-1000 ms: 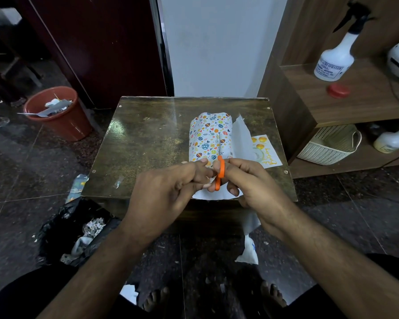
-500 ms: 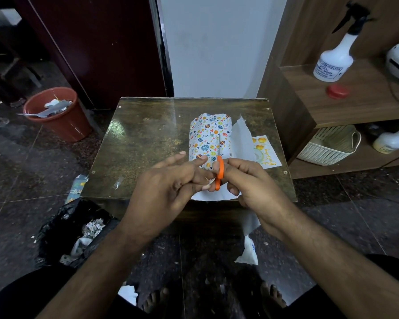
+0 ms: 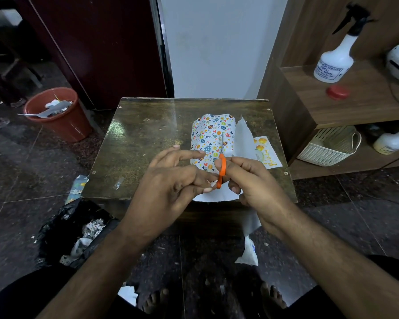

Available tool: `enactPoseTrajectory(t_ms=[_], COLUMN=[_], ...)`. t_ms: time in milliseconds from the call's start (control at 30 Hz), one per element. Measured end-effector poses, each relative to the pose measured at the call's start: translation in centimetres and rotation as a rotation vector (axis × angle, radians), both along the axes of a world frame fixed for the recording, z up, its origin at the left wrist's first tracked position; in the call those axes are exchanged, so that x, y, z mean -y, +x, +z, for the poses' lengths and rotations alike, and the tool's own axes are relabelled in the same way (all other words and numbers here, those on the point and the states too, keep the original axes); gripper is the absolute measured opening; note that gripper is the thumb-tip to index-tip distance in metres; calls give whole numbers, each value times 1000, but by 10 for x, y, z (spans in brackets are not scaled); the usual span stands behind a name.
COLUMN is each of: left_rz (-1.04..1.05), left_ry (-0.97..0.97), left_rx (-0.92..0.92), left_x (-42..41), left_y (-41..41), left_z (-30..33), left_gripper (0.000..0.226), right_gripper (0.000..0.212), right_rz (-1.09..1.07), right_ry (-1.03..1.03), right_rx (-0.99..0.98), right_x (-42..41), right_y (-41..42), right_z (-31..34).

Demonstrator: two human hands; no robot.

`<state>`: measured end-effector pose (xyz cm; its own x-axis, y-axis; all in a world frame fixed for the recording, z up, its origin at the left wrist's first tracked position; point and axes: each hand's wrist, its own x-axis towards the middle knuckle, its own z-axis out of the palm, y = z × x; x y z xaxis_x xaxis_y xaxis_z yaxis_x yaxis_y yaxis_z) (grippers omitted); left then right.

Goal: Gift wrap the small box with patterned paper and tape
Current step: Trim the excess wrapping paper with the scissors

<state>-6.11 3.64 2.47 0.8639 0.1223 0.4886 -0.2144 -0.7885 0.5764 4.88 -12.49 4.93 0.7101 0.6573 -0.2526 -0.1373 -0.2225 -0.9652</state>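
The right hand (image 3: 258, 180) still grips the orange tape ring (image 3: 221, 170), while the left hand (image 3: 171, 180) pinches its tape end, index and middle fingers now more spread. The wrapped box (image 3: 213, 137) lies unmoved on the surface (image 3: 143, 143) just beyond both hands.

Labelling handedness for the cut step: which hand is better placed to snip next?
Right. The right hand already grips the orange scissors at the near end of the wrapped box. The left hand pinches a small scrap of patterned paper beside the handles, so it suits steadying.
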Motion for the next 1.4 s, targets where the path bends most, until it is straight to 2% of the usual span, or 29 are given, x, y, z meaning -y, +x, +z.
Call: enactPoseTrajectory(t_ms=[200, 567, 933, 1400], left_rz=[-14, -20, -19, -18], left_ry=[-8, -8, -26, -54], left_rx=[-2, 3, -33, -56], left_x=[0, 0, 0, 5], left_y=[0, 1, 0, -1], left_z=[-1, -1, 0, 4], left_gripper=[17, 17, 16, 17], right_gripper=[30, 39, 29, 32], right_rz=[8, 0, -19, -59], right_ry=[-9, 19, 14, 9], right_rx=[2, 14, 17, 2], right_x=[1, 1, 0, 0], right_y=[1, 2, 1, 5], right_z=[0, 1, -1, -2])
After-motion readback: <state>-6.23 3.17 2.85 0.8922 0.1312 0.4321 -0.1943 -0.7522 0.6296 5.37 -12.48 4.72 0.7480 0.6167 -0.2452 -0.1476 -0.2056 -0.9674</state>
